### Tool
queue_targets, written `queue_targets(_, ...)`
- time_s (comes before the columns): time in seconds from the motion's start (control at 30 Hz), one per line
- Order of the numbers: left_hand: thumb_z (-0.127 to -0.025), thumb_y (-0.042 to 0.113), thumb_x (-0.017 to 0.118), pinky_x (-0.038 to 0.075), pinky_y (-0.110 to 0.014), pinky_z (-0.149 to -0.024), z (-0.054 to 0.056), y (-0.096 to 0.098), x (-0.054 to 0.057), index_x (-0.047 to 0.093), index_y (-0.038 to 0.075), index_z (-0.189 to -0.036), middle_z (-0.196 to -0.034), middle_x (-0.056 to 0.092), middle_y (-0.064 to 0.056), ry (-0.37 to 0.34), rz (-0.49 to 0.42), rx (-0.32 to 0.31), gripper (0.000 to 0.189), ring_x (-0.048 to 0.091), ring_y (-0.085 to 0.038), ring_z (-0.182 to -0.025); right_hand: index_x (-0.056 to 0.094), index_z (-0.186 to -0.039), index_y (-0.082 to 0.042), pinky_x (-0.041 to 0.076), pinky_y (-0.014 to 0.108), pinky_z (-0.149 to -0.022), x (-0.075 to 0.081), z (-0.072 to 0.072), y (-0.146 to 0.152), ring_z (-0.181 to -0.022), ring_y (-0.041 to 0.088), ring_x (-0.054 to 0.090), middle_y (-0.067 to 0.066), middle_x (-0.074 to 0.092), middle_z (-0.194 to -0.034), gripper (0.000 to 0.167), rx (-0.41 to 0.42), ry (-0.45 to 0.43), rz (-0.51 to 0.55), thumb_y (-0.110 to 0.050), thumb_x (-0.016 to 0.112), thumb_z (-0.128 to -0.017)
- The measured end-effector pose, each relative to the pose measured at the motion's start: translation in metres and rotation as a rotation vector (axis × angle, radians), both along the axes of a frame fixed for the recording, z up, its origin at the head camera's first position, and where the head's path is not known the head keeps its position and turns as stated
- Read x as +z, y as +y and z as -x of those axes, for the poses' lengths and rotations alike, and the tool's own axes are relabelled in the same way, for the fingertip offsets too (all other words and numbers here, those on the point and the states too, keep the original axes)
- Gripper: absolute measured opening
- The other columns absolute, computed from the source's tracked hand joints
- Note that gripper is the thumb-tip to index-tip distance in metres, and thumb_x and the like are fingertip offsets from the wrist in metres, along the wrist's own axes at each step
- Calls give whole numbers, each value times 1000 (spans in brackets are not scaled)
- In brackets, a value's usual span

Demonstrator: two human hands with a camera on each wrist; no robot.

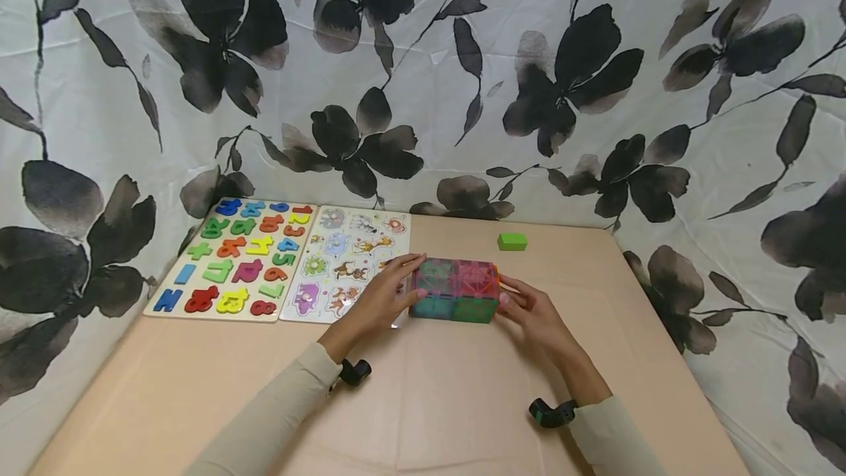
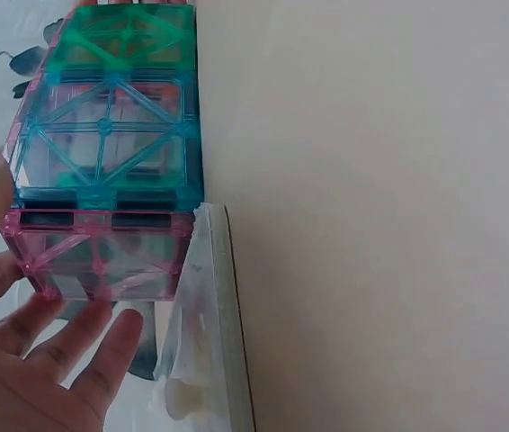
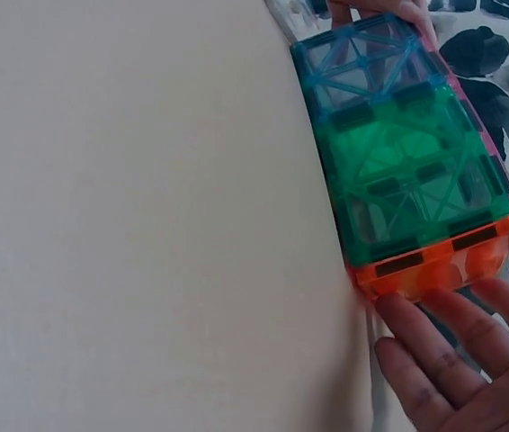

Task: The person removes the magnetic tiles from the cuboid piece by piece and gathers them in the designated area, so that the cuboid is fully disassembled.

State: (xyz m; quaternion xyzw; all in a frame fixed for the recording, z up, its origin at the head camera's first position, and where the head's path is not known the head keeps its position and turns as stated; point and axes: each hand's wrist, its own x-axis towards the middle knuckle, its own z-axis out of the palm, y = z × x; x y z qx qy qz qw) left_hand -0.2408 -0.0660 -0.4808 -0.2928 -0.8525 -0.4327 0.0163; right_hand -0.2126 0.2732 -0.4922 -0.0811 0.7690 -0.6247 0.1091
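A see-through block of magnetic tiles [image 1: 456, 289] lies lengthwise between my two hands, pink and green on top, blue and green in front. My left hand [image 1: 383, 289] holds its left end; in the left wrist view the thumb lies along an edge and the fingers spread at the pink end tile [image 2: 100, 256]. At the other end my right hand [image 1: 538, 314] holds it, fingertips at the orange end tile [image 3: 443, 261], thumb by the corner. Smaller coloured shapes show dimly inside the block. The left hand overlaps an animal picture board [image 1: 337, 255].
A board of raised coloured letters and numbers [image 1: 228, 259] lies at the left, beside the animal board. Behind the block, to the right, sits a small green block [image 1: 512, 242]. A flowered cloth [image 1: 456, 94] hangs behind the tan table [image 1: 449, 402].
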Motion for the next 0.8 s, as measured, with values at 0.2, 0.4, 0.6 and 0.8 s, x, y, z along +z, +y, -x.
queue_targets(0.2, -105, 26, 69, 58, -52, -101, 1, 1, -2, 41, 7, -164, -168, 39, -17, 2, 18, 14, 68, 56, -39, -141, 44, -162, -9, 56, 42, -104, 2, -3, 1, -131, 17, 68, 24, 55, -157, 57, -6, 53, 13, -17, 62, -109)
queue_targets(0.4, -105, 28, 69, 59, -49, -100, 3, -1, -4, 41, 10, -164, -168, 40, -17, 2, 29, 28, 68, 57, -36, -140, 52, -157, -7, 60, 34, -98, 9, -4, -6, -140, 36, 61, 23, 58, -154, 52, -71, 131, -82, -4, 63, -106)
queue_targets(0.6, -104, 27, 70, 59, -50, -101, 2, -1, -3, 42, 10, -164, -168, 40, -17, 3, 23, 30, 69, 57, -37, -141, 59, -151, -5, 62, 31, -91, 17, -3, -11, -135, 39, 64, 23, 63, -148, 51, -134, 123, -130, 5, 63, -102)
queue_targets(0.8, -104, 26, 70, 59, -51, -100, 1, 1, -1, 41, 9, -164, -167, 40, -19, 6, 22, 21, 69, 55, -38, -142, 62, -150, -8, 64, 32, -86, 19, -1, -9, -130, 37, 68, 22, 67, -144, 54, -164, 117, -148, 5, 67, -98)
